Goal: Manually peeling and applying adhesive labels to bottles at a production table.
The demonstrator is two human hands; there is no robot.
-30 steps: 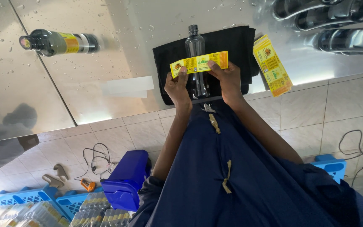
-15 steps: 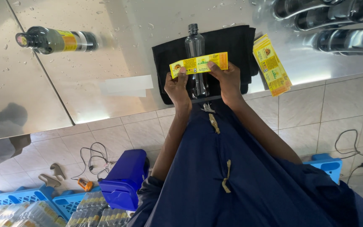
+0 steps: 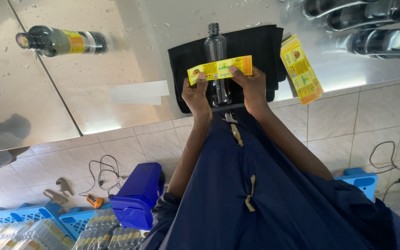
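A yellow printed label point(image 3: 219, 68) is stretched flat between my left hand point(image 3: 196, 95), which pinches its left end, and my right hand point(image 3: 252, 87), which pinches its right end. Under the label lies a clear plastic bottle point(image 3: 215, 48) with a dark cap, resting lengthwise on a black cloth point(image 3: 255, 46) spread on the wet steel counter point(image 3: 130, 51). The label crosses the bottle's middle. Whether it touches the bottle I cannot tell.
A stack of yellow labels point(image 3: 300, 69) lies right of the cloth. A dark labelled bottle point(image 3: 61, 42) lies at far left, more dark bottles point(image 3: 371, 28) at top right. White backing strips point(image 3: 140, 92) sit near the counter edge. Blue crates point(image 3: 19, 217), a blue bin point(image 3: 137, 194) and cables are on the tiled floor.
None beyond a slight shift of the camera; both hands keep the label stretched over the bottle.
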